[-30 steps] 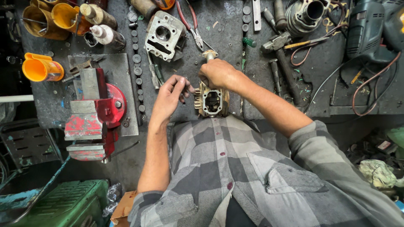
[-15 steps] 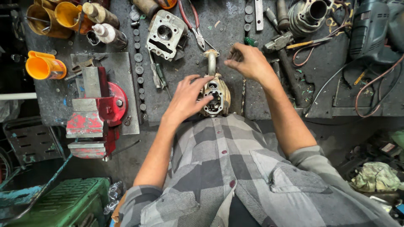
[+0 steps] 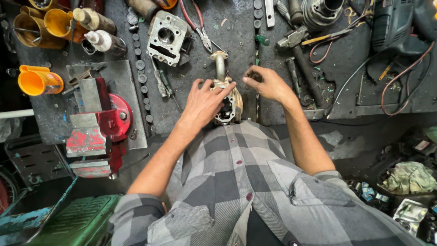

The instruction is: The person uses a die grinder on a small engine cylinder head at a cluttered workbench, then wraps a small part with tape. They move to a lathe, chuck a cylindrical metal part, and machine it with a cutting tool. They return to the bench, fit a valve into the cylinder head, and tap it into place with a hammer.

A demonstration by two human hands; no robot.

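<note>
A small metal engine cylinder part [image 3: 230, 102] with a pipe stub [image 3: 220, 64] lies at the near edge of the dark workbench [image 3: 227, 32]. My left hand [image 3: 205, 102] rests on top of it, fingers spread over its body. To the right of the part, my right hand [image 3: 268, 83] hovers with thumb and fingers pinched together; whether something small is between them I cannot tell. My grey checked shirt fills the lower middle of the view.
A red bench vise [image 3: 98, 125] is bolted at the left. Orange funnels [image 3: 38, 81], bottles, a second cylinder block [image 3: 168, 36], red-handled pliers [image 3: 195, 20], a screwdriver [image 3: 166, 84], a hammer [image 3: 300, 59], a power drill [image 3: 396, 23] and cables crowd the bench. A green crate [image 3: 77, 223] sits below left.
The engine part turned and now lies with its pipe pointing away. My right hand let go of it and moved right; my left hand moved on top of it.
</note>
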